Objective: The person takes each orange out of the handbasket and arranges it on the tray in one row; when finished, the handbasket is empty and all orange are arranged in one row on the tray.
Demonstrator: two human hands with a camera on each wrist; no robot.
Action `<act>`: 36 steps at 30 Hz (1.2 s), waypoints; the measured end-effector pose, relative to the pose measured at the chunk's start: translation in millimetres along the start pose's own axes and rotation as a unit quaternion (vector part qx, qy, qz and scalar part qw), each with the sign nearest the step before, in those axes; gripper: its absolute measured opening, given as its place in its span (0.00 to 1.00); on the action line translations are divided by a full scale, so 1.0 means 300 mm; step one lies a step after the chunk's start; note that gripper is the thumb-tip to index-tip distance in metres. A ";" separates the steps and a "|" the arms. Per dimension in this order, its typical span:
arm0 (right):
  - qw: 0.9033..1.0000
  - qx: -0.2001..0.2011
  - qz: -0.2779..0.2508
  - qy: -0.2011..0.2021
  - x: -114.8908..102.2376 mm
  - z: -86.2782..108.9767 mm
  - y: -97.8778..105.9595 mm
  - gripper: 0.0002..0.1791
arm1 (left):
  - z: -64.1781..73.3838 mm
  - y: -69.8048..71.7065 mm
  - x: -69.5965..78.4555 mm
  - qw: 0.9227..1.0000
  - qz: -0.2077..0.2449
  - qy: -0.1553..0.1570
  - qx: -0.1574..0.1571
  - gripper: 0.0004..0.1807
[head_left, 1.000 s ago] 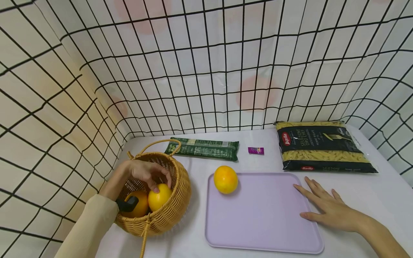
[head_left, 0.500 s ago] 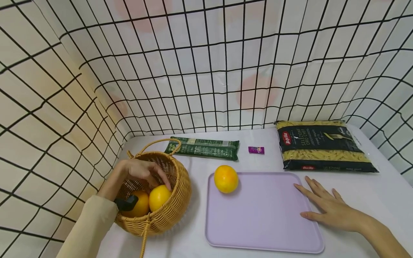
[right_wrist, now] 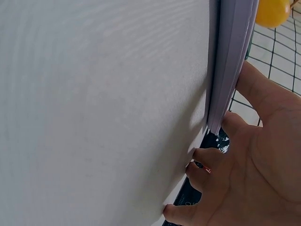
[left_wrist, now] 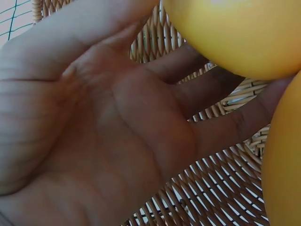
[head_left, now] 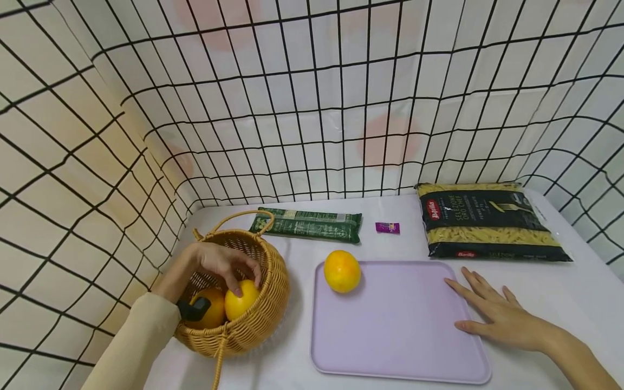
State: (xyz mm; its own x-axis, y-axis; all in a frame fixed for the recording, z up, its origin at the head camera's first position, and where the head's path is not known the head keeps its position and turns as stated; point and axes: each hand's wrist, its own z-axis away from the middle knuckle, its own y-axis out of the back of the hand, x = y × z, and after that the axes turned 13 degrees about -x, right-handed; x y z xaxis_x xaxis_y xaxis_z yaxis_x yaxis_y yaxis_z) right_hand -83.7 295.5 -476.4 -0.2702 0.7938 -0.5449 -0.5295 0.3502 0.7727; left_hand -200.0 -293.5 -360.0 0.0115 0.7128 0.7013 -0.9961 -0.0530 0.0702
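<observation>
In the head view my left hand (head_left: 224, 264) reaches into a wicker basket (head_left: 275, 292) and grips a yellow-orange orange (head_left: 242, 304) with thumb and fingers. The left wrist view shows fingers (left_wrist: 207, 94) reaching beneath that orange (left_wrist: 244, 33). A second orange (head_left: 210, 311) lies beside it in the basket, partly behind a black wrist strap. My right hand (head_left: 504, 317) lies with fingers spread over the right edge of a lilac tray (head_left: 397, 325). Its thumb and forefinger touch the tray rim (right_wrist: 233, 56). Another orange (head_left: 342, 272) sits in the tray's far left corner.
Behind the basket lies a green packet (head_left: 312, 224). A small purple sachet (head_left: 387, 228) is to its right. A large bag of penne pasta (head_left: 487, 222) lies at the back right. Black wire mesh (head_left: 312, 108) encloses the back and sides.
My left hand's thumb dipped out of sight behind the orange in the basket half a second ago, then came back onto its top. The right hand and the tray stay as they were.
</observation>
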 end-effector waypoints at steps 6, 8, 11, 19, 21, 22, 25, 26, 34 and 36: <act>1.000 -0.001 -0.003 0.003 0.002 -0.004 -0.002 0.47 | 0.016 0.004 -0.012 0.999 -0.025 -0.017 0.024 0.19; 1.000 -0.002 -0.005 0.003 0.003 -0.003 -0.003 0.47 | 0.023 0.008 -0.014 0.999 -0.031 -0.025 0.037 0.19; 1.000 -0.001 -0.006 0.004 0.006 -0.003 -0.006 0.47 | 0.030 0.011 -0.018 0.998 -0.031 -0.026 0.041 0.21; 1.000 -0.002 -0.006 0.005 0.003 -0.003 -0.006 0.47 | 0.030 -0.004 -0.019 0.999 0.015 -0.001 0.038 0.25; 1.000 -0.002 -0.004 0.004 0.004 -0.003 -0.005 0.47 | 0.030 -0.002 -0.016 0.999 0.005 0.003 0.043 0.25; 1.000 -0.002 -0.005 0.003 0.005 -0.002 -0.005 0.47 | 0.029 -0.001 -0.014 0.999 -0.002 0.004 0.046 0.25; 1.000 -0.002 -0.005 0.003 0.007 0.001 -0.005 0.47 | 0.031 0.003 -0.008 0.999 -0.017 0.002 0.047 0.24; 1.000 -0.001 -0.004 0.004 0.008 0.002 -0.005 0.47 | 0.033 0.004 -0.005 0.999 -0.022 -0.003 0.049 0.24; 1.000 -0.002 0.002 0.002 0.007 0.002 -0.001 0.47 | 0.095 -0.013 0.053 0.989 -0.080 -0.025 0.119 0.22; 1.000 0.000 0.004 0.002 0.006 0.001 -0.002 0.46 | 0.113 -0.026 0.071 0.985 -0.097 -0.043 0.135 0.23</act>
State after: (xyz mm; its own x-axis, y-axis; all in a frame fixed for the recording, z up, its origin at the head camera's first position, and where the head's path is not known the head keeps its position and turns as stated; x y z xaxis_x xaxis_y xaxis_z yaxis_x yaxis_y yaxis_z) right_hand -83.7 296.7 -477.7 -0.2779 0.7941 -0.5406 -0.5281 0.3438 0.7764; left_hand -188.9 -301.7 -321.5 0.2179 0.6670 0.7125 -0.9154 -0.1136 0.3863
